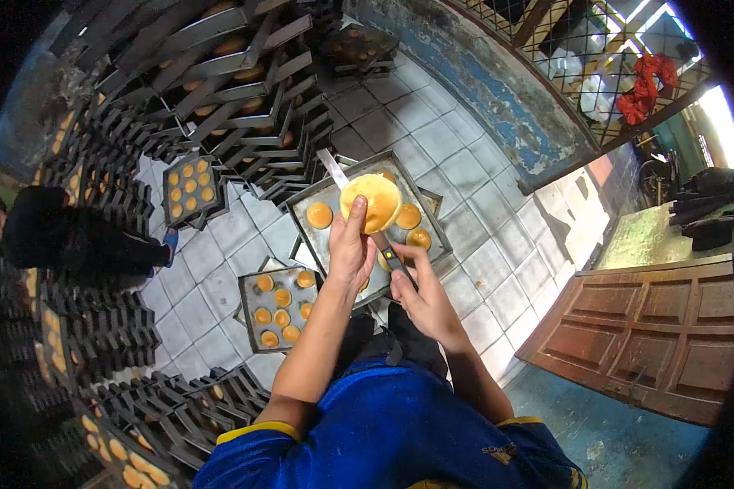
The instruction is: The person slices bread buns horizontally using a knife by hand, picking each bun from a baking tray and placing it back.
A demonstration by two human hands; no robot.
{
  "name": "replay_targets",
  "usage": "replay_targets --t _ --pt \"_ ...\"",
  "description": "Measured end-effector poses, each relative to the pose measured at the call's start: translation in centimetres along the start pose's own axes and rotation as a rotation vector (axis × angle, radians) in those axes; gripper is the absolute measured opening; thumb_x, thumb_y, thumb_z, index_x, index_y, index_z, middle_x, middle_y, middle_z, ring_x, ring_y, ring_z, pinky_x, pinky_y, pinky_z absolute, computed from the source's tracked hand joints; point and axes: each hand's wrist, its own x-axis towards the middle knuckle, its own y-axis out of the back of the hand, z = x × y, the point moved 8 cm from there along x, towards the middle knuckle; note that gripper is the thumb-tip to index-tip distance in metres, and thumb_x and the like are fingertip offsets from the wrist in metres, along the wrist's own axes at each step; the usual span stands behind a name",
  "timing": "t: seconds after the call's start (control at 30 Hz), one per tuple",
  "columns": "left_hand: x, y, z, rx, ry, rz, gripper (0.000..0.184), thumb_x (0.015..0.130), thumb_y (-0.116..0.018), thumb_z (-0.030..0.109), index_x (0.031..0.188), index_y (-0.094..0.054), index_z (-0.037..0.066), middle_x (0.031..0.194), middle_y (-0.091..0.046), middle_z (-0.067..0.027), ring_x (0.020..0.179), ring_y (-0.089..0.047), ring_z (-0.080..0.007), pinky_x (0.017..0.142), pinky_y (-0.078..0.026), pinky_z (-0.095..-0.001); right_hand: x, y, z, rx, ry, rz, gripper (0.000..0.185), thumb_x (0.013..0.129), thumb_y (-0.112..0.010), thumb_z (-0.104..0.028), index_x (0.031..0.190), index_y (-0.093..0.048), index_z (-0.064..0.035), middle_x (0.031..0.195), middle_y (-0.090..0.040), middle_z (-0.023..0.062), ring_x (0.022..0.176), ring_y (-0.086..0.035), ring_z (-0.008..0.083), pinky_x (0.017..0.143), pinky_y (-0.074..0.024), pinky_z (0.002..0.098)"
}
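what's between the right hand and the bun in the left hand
In the head view, a tool's dark handle and a short stretch of metal blade.

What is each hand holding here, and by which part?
The left hand holds a round golden bun near its edge, thumb on the upturned face. The right hand grips a flat-bladed metal tool by its dark handle.

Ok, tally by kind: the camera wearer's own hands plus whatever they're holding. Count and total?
Hands: 2 (left hand, right hand)
Bun: 1, in the left
Flat-bladed tool: 1, in the right
Total: 4
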Motion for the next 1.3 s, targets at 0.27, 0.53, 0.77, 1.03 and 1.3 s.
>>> replay_targets --t 0.27,0.53,0.77,1.03,1.3 --pt "0.9 0.4 0.8 0.146 0.048 -0.131 0.045 0.107 -0.070 0.028 0.141 -0.058 0.001 0.132 -0.071 -0.0096 0.122 -0.069 -0.0208 0.105 -0.056 -0.0372 1.1 0.8 1.1 0.048 -0.036 -0.118 0.041 0.111 -0.051 -0.010 0.151 -0.044 -0.0024 0.087 -0.055 0.0012 0.079 -0.052 0.0103 0.072 -0.0443 0.0257" --pt "3.7 5.2 -0.3 0.101 -0.017 0.092 0.040 0.108 -0.069 0.025 0.139 -0.057 0.003 0.126 -0.071 -0.0077 0.116 -0.071 -0.0206 0.098 -0.060 -0.0372 -0.9 3.5 6.8 -0.135 -0.104 -0.148 0.045 0.114 -0.050 -0.021 0.156 -0.040 -0.0088 0.082 -0.055 0.0004 0.068 -0.049 0.0074 0.063 -0.0410 0.0249" --pt "11.3 29.4 -8.4 0.431 0.161 0.370 0.049 0.107 -0.071 0.031 0.146 -0.055 0.006 0.134 -0.068 -0.0074 0.119 -0.069 -0.0220 0.098 -0.058 -0.0396 -8.4 11.6 17.4 -0.193 -0.404 0.045 0.038 0.115 -0.051 -0.026 0.148 -0.053 -0.0072 0.077 -0.059 -0.0002 0.071 -0.054 0.0092 0.066 -0.0439 0.0281" --pt "10.6 40.8 -14.9 1.239 0.156 0.527 0.081 0.092 -0.084 0.043 0.143 -0.052 -0.010 0.140 -0.062 -0.0270 0.130 -0.062 -0.0346 0.112 -0.048 -0.0426 -9.7 17.1 23.3 -0.066 -0.627 0.202 0.039 0.117 -0.050 -0.030 0.142 -0.054 -0.0007 0.073 -0.051 -0.0033 0.064 -0.044 0.0061 0.058 -0.0370 0.0264" --pt "6.3 32.0 -25.1 1.260 0.064 0.338 0.054 0.094 -0.072 0.023 0.135 -0.055 -0.009 0.130 -0.062 -0.0304 0.120 -0.062 -0.0426 0.107 -0.049 -0.0480 -4.5 21.2 21.4 -0.049 -0.494 0.097 0.038 0.118 -0.048 -0.030 0.141 -0.054 -0.0010 0.074 -0.048 -0.0044 0.065 -0.041 0.0058 0.058 -0.0359 0.0260"
